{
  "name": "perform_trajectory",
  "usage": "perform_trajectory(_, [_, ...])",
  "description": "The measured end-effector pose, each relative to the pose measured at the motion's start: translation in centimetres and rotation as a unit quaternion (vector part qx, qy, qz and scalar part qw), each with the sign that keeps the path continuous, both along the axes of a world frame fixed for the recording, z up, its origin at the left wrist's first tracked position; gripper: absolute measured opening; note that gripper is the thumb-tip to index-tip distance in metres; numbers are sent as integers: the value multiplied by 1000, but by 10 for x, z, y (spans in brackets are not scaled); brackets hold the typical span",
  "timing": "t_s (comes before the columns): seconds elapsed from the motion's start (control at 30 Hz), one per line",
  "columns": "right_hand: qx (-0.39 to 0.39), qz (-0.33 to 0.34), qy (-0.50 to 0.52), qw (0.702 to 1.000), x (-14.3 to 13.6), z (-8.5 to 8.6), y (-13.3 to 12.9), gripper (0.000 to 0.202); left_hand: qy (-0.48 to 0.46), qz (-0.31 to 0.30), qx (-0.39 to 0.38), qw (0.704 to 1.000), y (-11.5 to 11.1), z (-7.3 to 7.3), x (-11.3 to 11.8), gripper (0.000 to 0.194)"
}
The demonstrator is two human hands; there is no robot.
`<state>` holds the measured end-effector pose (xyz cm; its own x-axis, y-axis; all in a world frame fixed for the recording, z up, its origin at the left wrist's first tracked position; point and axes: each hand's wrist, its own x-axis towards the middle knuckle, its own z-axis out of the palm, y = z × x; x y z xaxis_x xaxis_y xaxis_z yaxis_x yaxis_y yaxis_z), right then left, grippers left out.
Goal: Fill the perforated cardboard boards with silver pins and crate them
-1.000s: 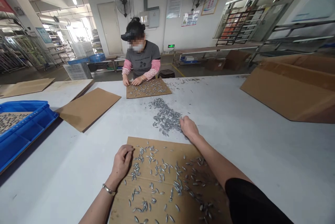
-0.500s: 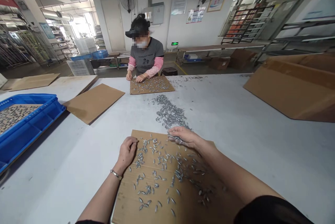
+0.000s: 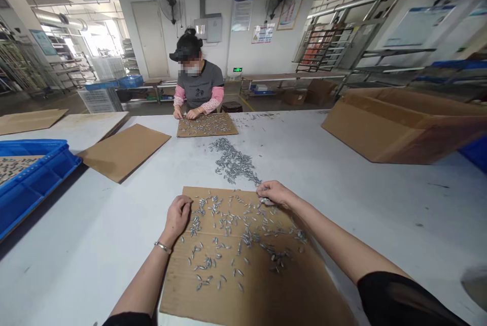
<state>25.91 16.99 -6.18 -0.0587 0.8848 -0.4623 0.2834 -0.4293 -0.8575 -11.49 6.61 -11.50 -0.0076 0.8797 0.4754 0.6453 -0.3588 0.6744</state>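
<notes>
Blue plastic forms the shallow crate [image 3: 57, 163] at the left, cut off by the edge of the view; inside it lies a brown cardboard liner [image 3: 32, 159] scattered with small grey pieces [image 3: 13, 167]. At the right an open cardboard box [image 3: 365, 133] stands on the white surface [image 3: 95, 229], its contents hidden by its near wall. Farther back, beyond the surface, are a blue bin [image 3: 130, 82] and a white slatted crate [image 3: 99, 101]; what they hold is too small to tell.

Nearest the wearer, a large cardboard sheet [image 3: 213, 305] carries many spindle-shaped grey metal pieces [image 3: 247, 237], mostly spread over its middle and far half. A loose pile [image 3: 232, 163] of the same kind lies directly on the surface just beyond its far edge. The left hand [image 3: 178, 217] rests at the sheet's left edge with fingers bent; whether it grips the edge cannot be told. The right hand [image 3: 274, 193], over the sheet's far edge beside the tail of the pile, has its fingers curled in around a few pieces.

Across the surface, a co-worker [image 3: 200, 85] has both hands at a smaller-looking cardboard panel [image 3: 182, 134], also strewn with grey pieces
</notes>
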Motion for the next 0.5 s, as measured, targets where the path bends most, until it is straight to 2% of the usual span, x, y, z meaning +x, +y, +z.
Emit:
perform_trajectory(0.3, [27,-51,-25,998,35,2,-20,18,4,-1,-3,1000,5,0,-2,24])
perform_trajectory(0.43, [23,-39,-33,998,42,6,-46,16,8,-3,-6,1000,6,1,-2,25])
perform_trajectory(0.5, [14,-6,-31,999,38,7,-66,16,10,-3,-7,1000,7,1,-2,24])
